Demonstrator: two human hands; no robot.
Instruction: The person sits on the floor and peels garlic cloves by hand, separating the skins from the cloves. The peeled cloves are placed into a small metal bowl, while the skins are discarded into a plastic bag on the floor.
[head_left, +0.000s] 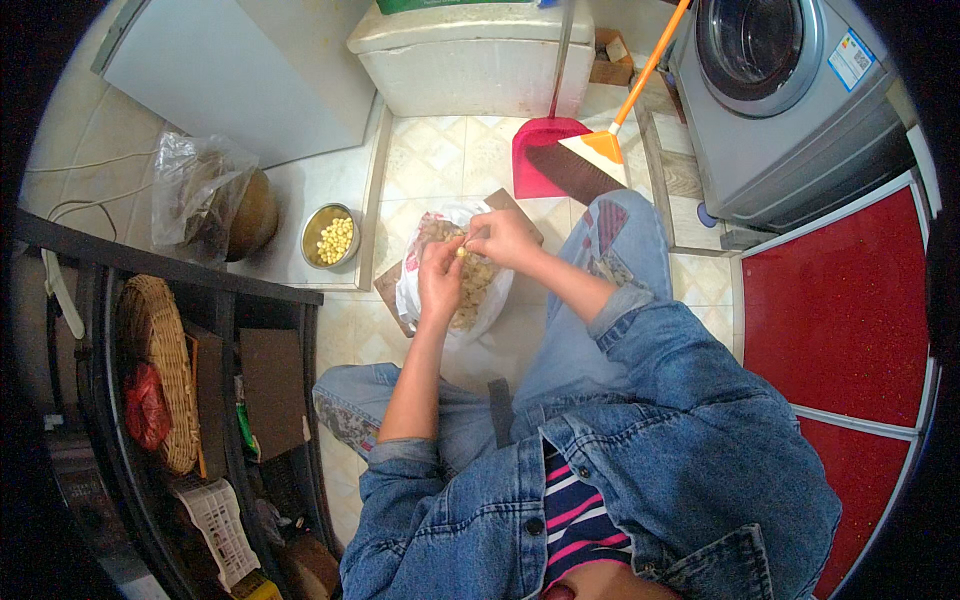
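Note:
My left hand (440, 279) pinches a small pale yellow kernel (461, 252) between thumb and fingertips. From the other side, the fingertips of my right hand (501, 237) close on the same kernel; whether they also grip a bit of its skin is too small to tell. Both hands are above a white plastic bag (491, 304), spread wide, with a heap of light brown husks or unpeeled kernels (472, 292) in it. A flat brown board or cardboard (390, 289) shows under the bag. To the left, a metal bowl (307, 244) holds many smooth yellow kernels (334, 240).
A brown round pot (259, 214) partly under clear plastic stands beyond the bowl on the raised ledge (322, 165). Ahead are a pink dustpan (525, 176), an orange-handled broom (600, 146) and a white foam box (472, 75). A black shelf rack (225, 322) is at left, a washing machine (795, 150) at right.

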